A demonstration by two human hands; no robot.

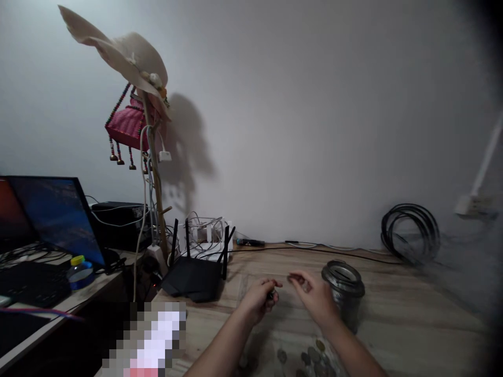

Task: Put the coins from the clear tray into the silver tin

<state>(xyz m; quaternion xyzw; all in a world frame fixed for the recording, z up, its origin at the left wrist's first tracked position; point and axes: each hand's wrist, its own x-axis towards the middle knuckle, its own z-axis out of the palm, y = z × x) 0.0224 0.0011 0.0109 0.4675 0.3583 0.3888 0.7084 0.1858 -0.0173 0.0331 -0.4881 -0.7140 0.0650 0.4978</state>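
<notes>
My left hand (260, 302) is closed, fingers curled round small dark, shiny pieces that look like coins. Just to its right, apart from it, my right hand (312, 293) pinches what looks like a coin (290, 277) between thumb and fingertips; blur leaves its detail unclear. A round metal tin (348, 301) with a slot in its lid stands upright behind my right wrist, which hides part of its side. Below, between my forearms, several loose coins (306, 358) lie on the wooden table (408, 324), some cut off by the frame's bottom edge.
A black router (192, 278) with raised antennas stands left of my hands. Black cable (411, 233) is coiled against the wall at right. A monitor (55, 217) and a yellow-lidded jar (80, 272) are on the left desk. A hat (129, 57) hangs on a wooden stand.
</notes>
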